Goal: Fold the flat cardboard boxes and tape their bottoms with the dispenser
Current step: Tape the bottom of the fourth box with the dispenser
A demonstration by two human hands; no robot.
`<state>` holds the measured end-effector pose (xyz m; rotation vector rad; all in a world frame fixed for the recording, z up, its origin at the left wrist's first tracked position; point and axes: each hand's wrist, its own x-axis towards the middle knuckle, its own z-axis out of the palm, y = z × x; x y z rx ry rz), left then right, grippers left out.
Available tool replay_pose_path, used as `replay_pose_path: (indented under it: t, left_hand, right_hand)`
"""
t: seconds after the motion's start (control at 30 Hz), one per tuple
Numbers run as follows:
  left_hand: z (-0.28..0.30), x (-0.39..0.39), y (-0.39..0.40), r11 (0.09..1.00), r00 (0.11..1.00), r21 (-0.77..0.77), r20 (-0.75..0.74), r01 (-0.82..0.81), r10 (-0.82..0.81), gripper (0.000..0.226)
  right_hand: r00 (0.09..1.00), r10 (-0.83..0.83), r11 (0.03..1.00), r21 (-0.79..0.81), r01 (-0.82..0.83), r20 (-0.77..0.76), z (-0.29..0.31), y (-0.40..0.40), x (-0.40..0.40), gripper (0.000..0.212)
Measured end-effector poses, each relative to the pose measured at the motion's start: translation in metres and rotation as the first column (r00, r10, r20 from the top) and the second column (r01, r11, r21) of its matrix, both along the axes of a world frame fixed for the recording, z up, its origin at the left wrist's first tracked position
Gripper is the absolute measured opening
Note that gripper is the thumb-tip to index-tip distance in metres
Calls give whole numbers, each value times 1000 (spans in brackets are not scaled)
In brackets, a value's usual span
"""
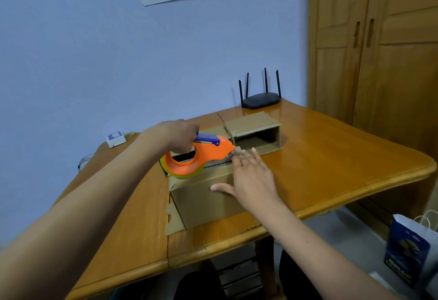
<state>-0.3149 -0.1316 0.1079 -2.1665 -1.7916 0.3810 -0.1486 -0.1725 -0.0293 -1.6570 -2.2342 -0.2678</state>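
Two hands: left hand (180, 136) grips dispenser (201, 155); right hand (251, 176) flat on box (203, 200).

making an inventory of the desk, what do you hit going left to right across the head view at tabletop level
white adapter box → orange tape dispenser gripped by the left hand → right hand flat on the near cardboard box → black router → blue paper bag

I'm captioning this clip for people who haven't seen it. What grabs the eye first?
The bright orange tape dispenser, held by the left hand over the cardboard box at table centre. The right hand lies flat on the box beside it. Behind stands a black router.
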Motion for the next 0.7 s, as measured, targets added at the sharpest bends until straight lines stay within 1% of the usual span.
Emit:
replay_pose_path:
  t: [0.1,0.17,0.3,0.37,0.53,0.7]
  left_hand:
    - [16,-24,-6,998,996,19,-50,-68,69,29]
    - [22,-41,-11,994,994,35,-23,-102,103,30]
    - [-2,-56,-23,995,995,39,38,-97,95,32]
    - [-9,-60,-24,995,996,70,59,-76,72,30]
    - [-13,-56,-26,994,1000,109,-12,-17,18,29]
    - [-15,-56,-24,995,1000,100,-10,-14,15,30]
  right_hand:
    - [1000,5,1000,-16,-5,-3,1,1,0,113]
    - [1000,16,999,-31,-16,-5,2,0,-1,113]
    - [1000,27,1000,-13,-27,-14,1,-1,-2,112]
    - [999,38,999,-5,-38,1,0,2,-2,109]
    - [995,44,999,-27,-42,87,2,3,-3,93]
    - [992,40,997,-71,-32,118,7,2,-4,91]
